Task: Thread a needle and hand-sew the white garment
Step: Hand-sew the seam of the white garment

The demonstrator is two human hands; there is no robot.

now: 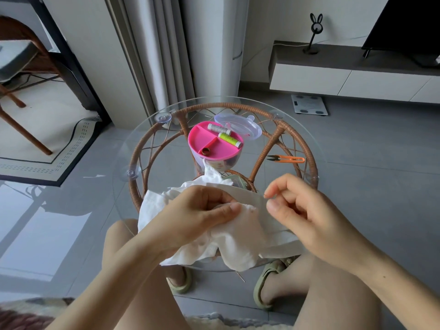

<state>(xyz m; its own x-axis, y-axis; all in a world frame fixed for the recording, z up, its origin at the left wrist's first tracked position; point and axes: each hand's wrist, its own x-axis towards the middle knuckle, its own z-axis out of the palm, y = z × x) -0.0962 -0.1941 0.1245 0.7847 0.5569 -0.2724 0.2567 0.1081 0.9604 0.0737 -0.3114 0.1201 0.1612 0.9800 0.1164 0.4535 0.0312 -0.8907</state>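
Note:
The white garment [238, 236] lies crumpled on the near part of a round glass table [133, 148] and hangs over its near edge. My left hand [202, 210] grips a fold of the cloth, thumb on top. Just to the right, my right hand [300, 208] pinches a thin needle [266, 197] between thumb and forefinger at the cloth's folded edge. The thread is too fine to make out.
Behind the garment stands a pink sewing box [214, 144] holding a white spool [219, 129] and a green spool [230, 140], its clear lid [238, 126] beside it. Orange thread snips [285, 159] lie at the right. My knees and sandalled feet are under the table.

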